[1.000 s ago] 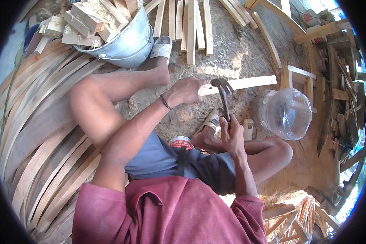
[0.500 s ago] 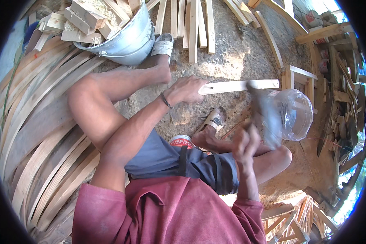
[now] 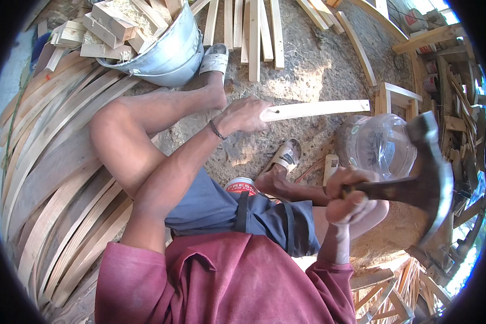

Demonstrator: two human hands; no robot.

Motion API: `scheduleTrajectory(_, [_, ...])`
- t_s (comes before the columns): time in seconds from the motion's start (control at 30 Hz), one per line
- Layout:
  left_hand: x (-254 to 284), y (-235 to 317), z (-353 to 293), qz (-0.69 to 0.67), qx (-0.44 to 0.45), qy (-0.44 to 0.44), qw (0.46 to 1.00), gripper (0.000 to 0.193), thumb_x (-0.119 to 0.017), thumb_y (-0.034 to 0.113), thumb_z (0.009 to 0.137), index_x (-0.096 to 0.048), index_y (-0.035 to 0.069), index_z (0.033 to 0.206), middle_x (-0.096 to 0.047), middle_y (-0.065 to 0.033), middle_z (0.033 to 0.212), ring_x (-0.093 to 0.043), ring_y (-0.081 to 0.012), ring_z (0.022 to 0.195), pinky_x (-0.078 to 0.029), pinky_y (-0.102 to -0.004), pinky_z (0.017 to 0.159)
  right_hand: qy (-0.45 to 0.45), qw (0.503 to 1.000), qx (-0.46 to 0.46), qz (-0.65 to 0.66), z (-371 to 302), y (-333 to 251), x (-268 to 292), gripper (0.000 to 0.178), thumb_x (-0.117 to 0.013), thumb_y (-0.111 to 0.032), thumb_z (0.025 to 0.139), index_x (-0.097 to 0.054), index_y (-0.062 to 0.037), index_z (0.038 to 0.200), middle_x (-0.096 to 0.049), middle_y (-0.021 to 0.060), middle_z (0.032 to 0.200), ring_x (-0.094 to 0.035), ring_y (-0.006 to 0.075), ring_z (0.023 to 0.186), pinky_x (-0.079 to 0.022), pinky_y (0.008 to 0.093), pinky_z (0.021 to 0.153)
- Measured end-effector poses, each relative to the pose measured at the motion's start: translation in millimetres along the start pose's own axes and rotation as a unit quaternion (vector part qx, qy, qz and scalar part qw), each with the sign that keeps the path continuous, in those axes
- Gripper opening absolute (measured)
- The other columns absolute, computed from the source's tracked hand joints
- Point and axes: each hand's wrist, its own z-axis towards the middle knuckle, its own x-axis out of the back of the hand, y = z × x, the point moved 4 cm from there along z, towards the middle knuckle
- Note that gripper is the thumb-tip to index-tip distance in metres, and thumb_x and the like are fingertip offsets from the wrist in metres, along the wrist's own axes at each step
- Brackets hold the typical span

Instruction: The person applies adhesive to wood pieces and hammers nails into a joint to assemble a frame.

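My left hand (image 3: pixel 247 114) is closed around the near end of a pale, slightly curved wooden strip (image 3: pixel 318 109), which points out to the right. A small dark hole or nail head shows in the strip beside my fingers. In my right hand (image 3: pixel 352 197) I grip the handle of a claw hammer (image 3: pixel 433 175), its dark metal head raised at the right, clear of the strip. Beneath the hammer stands a clear plastic jug or container (image 3: pixel 375 143). The strip's far end lies near a small wooden frame (image 3: pixel 398 97).
A metal basin (image 3: pixel 170 56) of wood blocks and shavings stands at upper left. Curved planks (image 3: pixel 54 162) are stacked along the left. Several straight strips (image 3: pixel 254 43) lie ahead on the ground. A red and white tub (image 3: pixel 241 186) sits between my legs. Scrap wood (image 3: pixel 399 291) is piled at lower right.
My right hand has swung the hammer away from the strip, up and to the right. My left hand and the strip have shifted slightly left.
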Motion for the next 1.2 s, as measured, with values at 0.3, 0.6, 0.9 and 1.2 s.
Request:
scheduleTrajectory(0.3, [-18, -7, 9, 0.010, -0.034, 0.002, 0.999, 0.051, -0.075, 0.023, 0.076, -0.066, 0.010, 0.124, -0.075, -0.0194, 0.096, -0.074, -0.0351, 0.091, -0.059, -0.0463, 0.081, -0.098, 0.901, -0.361, -0.220, -75, 101, 15, 0.032, -0.053, -0.029, 0.107, -0.062, 0.0001, 0.098, -0.046, -0.0055, 0.067, -0.037, 0.0033, 0.061, -0.032, 0.0238, 0.053])
scheduleTrajectory(0.6, [2, -2, 2, -0.031, 0.004, -0.001, 1.000, 0.048, -0.073, 0.020, 0.073, -0.068, 0.009, 0.120, -0.074, -0.0198, 0.096, -0.073, -0.0371, 0.091, -0.057, -0.0476, 0.081, -0.083, 0.995, -0.051, -0.026, -11, 22, -6, 0.034, -0.049, -0.034, 0.106, -0.053, 0.0000, 0.111, -0.053, 0.0065, 0.063, -0.047, 0.0161, 0.049, -0.039, 0.0293, 0.046])
scheduleTrajectory(0.9, [-15, -18, 14, -0.004, -0.088, 0.085, 0.992, 0.049, -0.076, 0.024, 0.074, -0.067, 0.010, 0.120, -0.074, -0.0174, 0.102, -0.071, -0.0388, 0.097, -0.056, -0.0491, 0.084, -0.174, 0.886, -0.294, -0.314, -52, 85, 0, 0.034, -0.056, -0.027, 0.103, -0.058, 0.0033, 0.088, -0.048, 0.0172, 0.060, -0.047, 0.0204, 0.055, -0.042, 0.0396, 0.054])
scheduleTrajectory(1.2, [-3, -3, 8, 0.010, 0.006, -0.001, 1.000, 0.054, -0.074, 0.024, 0.077, -0.065, 0.012, 0.128, -0.074, -0.0183, 0.105, -0.072, -0.0366, 0.099, -0.057, -0.0465, 0.087, 0.010, 0.990, -0.060, -0.130, -49, 64, 35, 0.038, -0.049, -0.038, 0.107, -0.053, -0.0001, 0.103, -0.050, 0.0047, 0.062, -0.045, 0.0121, 0.049, -0.035, 0.0284, 0.045])
